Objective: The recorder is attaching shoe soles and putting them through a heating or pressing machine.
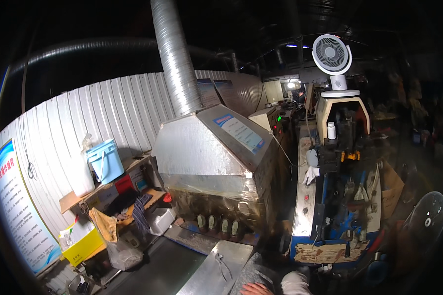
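Note:
At the bottom edge a bare hand, apparently my left hand (pixel 256 289), lies with its fingers stretched out on grey fabric (pixel 253 270). The frame edge cuts off the rest of it, and nothing shows in its fingers. Beside it on the right is a rounded white cloth shape (pixel 295 283); I cannot tell whether it covers my right hand. A pair of slim metal tongs (pixel 223 267) rests on a bare metal plate (pixel 209 279), ahead and left of the hand, untouched. Several upright oval pieces (pixel 225 226) stand in a row at the hooded furnace (pixel 206 147).
Left are a dark work surface (pixel 170 268), a yellow box (pixel 81 246), a plastic bag (pixel 124 254) and a shelf with a light-blue bucket (pixel 106 162). Right stands a blue-based machine (pixel 330 250), with a white fan (pixel 331 53) above and a round disc-like guard (pixel 427 221) beyond.

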`<action>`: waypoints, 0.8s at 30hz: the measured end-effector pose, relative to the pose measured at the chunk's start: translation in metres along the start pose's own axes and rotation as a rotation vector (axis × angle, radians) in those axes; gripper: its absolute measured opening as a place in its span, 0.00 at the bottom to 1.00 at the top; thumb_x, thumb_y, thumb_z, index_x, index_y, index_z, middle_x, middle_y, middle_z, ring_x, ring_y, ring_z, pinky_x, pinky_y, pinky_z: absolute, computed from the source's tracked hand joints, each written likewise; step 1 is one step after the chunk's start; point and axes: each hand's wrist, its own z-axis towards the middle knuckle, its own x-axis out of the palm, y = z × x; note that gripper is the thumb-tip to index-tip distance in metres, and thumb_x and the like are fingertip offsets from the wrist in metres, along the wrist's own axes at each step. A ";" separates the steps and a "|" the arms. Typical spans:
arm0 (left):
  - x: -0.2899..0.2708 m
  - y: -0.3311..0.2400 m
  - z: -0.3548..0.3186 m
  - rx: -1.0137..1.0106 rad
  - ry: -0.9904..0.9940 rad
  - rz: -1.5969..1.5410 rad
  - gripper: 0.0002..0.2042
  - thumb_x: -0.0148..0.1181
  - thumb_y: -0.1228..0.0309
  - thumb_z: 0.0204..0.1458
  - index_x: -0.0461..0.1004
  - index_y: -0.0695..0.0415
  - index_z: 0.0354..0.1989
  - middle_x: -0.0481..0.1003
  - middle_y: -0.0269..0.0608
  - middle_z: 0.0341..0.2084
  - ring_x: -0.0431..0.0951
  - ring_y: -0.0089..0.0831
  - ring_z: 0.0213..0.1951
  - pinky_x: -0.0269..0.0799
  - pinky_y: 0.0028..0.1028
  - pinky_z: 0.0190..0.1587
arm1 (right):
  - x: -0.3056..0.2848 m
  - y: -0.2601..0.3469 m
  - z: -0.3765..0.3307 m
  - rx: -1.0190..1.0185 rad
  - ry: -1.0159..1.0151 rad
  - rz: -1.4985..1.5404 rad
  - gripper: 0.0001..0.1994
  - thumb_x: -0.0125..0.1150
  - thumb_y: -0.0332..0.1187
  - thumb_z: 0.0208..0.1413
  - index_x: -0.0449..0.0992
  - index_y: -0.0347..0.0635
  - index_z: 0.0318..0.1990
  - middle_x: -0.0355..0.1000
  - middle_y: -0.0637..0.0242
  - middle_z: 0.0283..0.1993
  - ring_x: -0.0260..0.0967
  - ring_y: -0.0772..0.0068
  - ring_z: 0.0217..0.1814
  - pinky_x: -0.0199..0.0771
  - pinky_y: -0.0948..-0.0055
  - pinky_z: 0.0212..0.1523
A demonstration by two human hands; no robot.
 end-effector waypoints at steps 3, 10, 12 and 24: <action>0.008 -0.004 -0.002 0.015 0.009 0.003 0.08 0.56 0.69 0.56 0.73 0.60 0.37 0.77 0.53 0.28 0.78 0.51 0.32 0.73 0.43 0.38 | 0.003 0.000 -0.002 0.027 0.036 0.003 0.21 0.54 0.43 0.62 0.72 0.50 0.60 0.66 0.62 0.65 0.60 0.59 0.67 0.56 0.59 0.66; 0.039 -0.041 -0.035 -0.037 0.022 -0.031 0.08 0.57 0.68 0.55 0.73 0.59 0.38 0.78 0.51 0.28 0.79 0.50 0.32 0.73 0.42 0.38 | 0.017 -0.011 -0.015 0.079 0.203 0.031 0.22 0.53 0.43 0.62 0.70 0.55 0.62 0.62 0.68 0.69 0.56 0.65 0.71 0.51 0.61 0.69; 0.039 -0.063 -0.044 -0.056 0.032 -0.045 0.08 0.57 0.68 0.55 0.73 0.58 0.38 0.78 0.50 0.28 0.79 0.50 0.31 0.73 0.42 0.38 | 0.022 -0.017 -0.020 0.093 0.256 0.001 0.24 0.52 0.45 0.64 0.66 0.60 0.67 0.56 0.71 0.73 0.50 0.68 0.75 0.45 0.62 0.72; -0.038 -0.052 -0.062 -0.518 -0.184 -0.697 0.12 0.54 0.61 0.63 0.77 0.54 0.47 0.79 0.48 0.39 0.80 0.41 0.41 0.75 0.33 0.45 | 0.028 -0.009 -0.013 0.183 0.291 -0.046 0.22 0.51 0.40 0.58 0.73 0.50 0.60 0.61 0.61 0.69 0.53 0.52 0.73 0.48 0.49 0.71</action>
